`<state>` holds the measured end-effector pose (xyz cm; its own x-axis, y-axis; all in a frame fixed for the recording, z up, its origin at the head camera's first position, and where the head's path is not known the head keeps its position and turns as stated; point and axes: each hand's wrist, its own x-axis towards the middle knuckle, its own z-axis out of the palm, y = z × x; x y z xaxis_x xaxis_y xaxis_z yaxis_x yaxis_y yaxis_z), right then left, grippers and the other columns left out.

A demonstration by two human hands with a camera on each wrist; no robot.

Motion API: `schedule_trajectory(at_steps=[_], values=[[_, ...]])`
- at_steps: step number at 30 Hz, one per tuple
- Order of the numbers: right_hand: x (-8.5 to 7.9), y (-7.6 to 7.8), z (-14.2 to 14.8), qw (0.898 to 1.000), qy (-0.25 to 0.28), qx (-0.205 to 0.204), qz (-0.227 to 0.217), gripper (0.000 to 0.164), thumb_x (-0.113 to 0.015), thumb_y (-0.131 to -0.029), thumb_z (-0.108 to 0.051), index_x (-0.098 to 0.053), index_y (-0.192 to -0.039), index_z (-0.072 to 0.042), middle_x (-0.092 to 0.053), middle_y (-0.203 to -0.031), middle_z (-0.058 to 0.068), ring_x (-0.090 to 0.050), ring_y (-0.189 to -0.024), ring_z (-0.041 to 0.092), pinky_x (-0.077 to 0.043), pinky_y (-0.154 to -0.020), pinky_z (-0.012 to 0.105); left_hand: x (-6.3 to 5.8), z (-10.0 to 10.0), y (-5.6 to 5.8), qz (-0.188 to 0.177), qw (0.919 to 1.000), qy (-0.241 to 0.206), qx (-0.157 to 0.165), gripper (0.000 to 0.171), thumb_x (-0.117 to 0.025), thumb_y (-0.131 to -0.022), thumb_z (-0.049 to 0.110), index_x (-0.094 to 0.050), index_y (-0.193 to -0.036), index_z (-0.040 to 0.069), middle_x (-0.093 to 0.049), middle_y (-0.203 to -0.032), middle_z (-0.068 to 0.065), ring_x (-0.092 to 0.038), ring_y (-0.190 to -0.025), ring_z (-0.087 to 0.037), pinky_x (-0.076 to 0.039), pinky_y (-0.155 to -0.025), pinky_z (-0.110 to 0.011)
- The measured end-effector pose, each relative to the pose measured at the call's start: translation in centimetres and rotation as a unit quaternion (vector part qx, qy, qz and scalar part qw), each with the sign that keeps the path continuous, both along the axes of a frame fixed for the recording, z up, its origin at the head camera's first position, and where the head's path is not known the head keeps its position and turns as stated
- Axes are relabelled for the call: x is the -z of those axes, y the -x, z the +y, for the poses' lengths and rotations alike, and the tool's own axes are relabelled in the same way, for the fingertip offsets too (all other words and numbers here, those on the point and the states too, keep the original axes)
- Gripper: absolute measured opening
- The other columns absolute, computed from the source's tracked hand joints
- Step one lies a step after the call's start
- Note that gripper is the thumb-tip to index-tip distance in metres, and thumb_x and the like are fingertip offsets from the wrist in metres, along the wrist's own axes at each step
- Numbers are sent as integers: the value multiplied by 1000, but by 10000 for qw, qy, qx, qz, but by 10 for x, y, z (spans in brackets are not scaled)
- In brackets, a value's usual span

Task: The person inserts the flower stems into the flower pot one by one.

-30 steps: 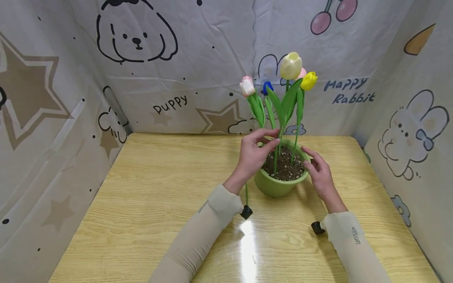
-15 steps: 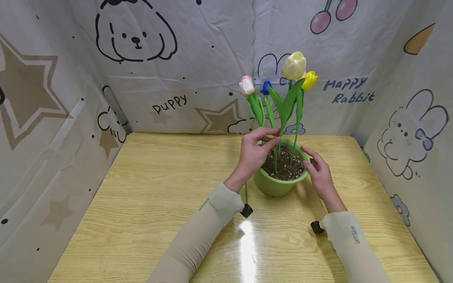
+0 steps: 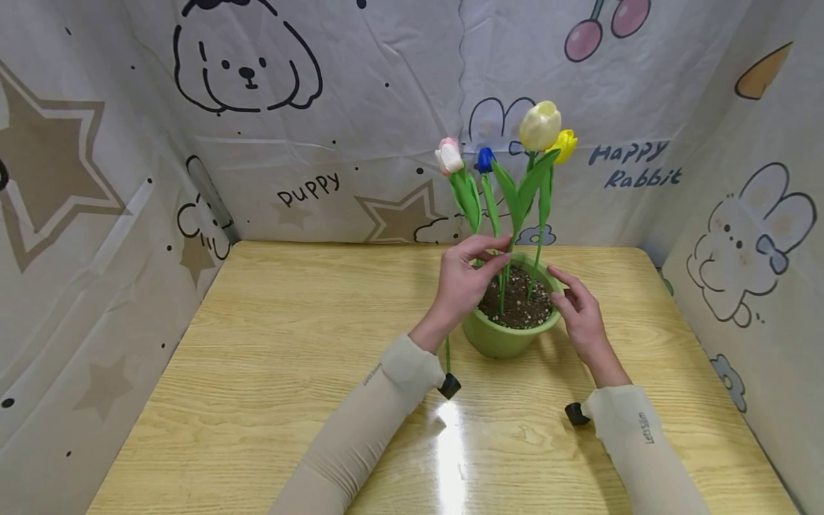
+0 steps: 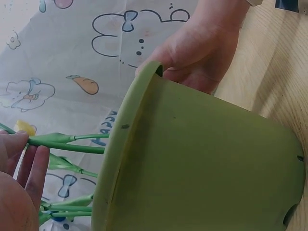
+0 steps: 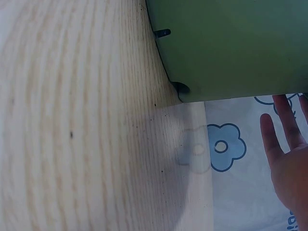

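Several artificial tulips stand in the soil of a green flowerpot [image 3: 502,343]. My left hand [image 3: 460,282] pinches the green stem of the cream tulip [image 3: 541,126] between thumb and fingers, above the pot's rim; the left wrist view shows the stem [image 4: 67,145] between them. A pink-white tulip [image 3: 449,156] and a blue tulip [image 3: 486,160] rise left of it, and a yellow tulip [image 3: 566,146] is partly behind it. My right hand [image 3: 582,315] rests against the pot's right side at the rim, its fingers fairly straight in the right wrist view.
The pot stands on a pale wooden table [image 3: 290,343], right of its middle. Printed cloth walls [image 3: 360,129] enclose the back and both sides. A short green stem-like piece [image 3: 448,354] shows under my left wrist, partly hidden. A small black block [image 3: 577,414] sits at each cuff.
The cream tulip's bloom has shifted right and slightly down, and its leaves lean further right; the pink bloom behind it is now hidden. My right hand stays at the rim.
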<state>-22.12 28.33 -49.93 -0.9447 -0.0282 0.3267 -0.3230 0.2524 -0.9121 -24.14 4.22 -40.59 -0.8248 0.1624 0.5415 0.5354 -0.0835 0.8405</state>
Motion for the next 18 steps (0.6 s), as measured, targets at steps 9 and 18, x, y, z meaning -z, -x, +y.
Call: schedule_trajectory(at_steps=[9, 18], values=[[2, 1, 1, 10000, -3, -11, -42, 45, -48, -110, -12, -45, -153, 0, -53, -143, -15, -59, -109, -2, -51, -90, 7, 5, 0, 0, -4, 10000, 60, -5, 23, -75, -93, 0, -75, -116, -3, -75, -112, -20, -71, -81, -27, -66, -74, -37], [5, 2, 2, 9999, -50, -68, 73, 44, -47, -111, -12, -45, -154, -1, -52, -144, -19, -59, -109, -2, -51, -90, 6, 13, 1, -2, -161, 9998, 32, -60, 24, -75, -93, 1, -74, -116, -3, -75, -110, -20, -71, -80, -18, -66, -73, -31]])
